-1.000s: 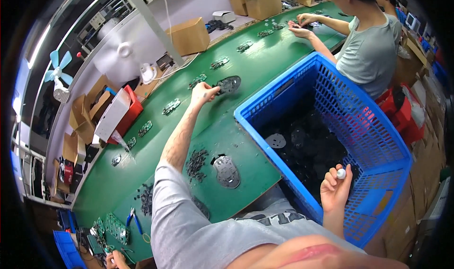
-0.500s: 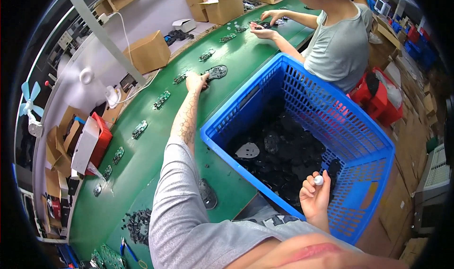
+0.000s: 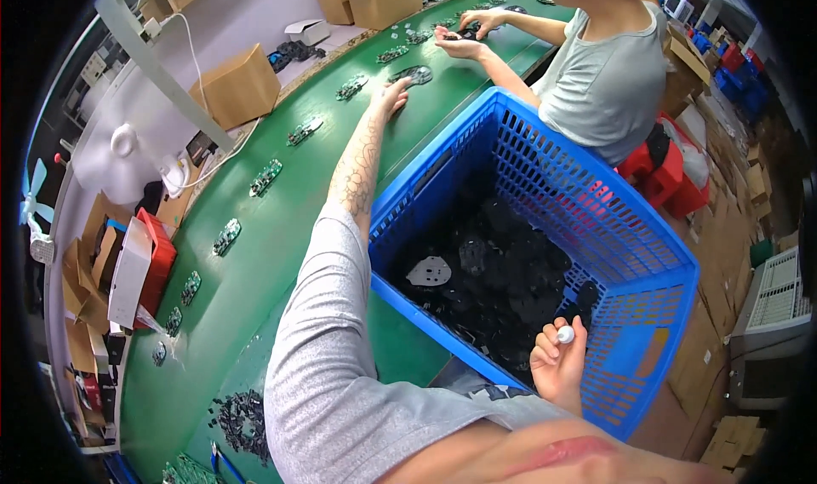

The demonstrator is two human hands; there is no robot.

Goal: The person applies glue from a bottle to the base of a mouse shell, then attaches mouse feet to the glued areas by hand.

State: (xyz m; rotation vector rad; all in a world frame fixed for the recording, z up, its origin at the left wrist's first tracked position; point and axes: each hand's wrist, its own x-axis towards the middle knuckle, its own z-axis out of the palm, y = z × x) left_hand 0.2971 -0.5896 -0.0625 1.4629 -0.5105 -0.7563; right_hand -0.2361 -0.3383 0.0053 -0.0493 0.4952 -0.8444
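My left arm stretches far over the green table (image 3: 285,229), its hand (image 3: 390,98) at the near end of a dark oval plastic shell (image 3: 414,76). The fingers curl at the shell's edge; their tips are partly hidden. Over the near right part of a blue plastic basket (image 3: 477,345), my right hand (image 3: 557,366) is closed around something with a round white end (image 3: 565,335); the rest of it is hidden in the fist. Many black plastic pieces (image 3: 511,284) fill the basket's bottom, with a pale grey shell (image 3: 429,271) on top.
Several small green circuit boards (image 3: 265,177) form a line along the table. Small black parts (image 3: 241,420) and blue-handled pliers (image 3: 223,460) lie near left. Across the basket, a co-worker (image 3: 608,75) handles a dark part. Cardboard boxes (image 3: 238,88) stand along the back edge.
My left hand has moved farther away and to the right, and the dark oval shell has moved with it. My right hand keeps its grip. The whole view has shifted slightly.
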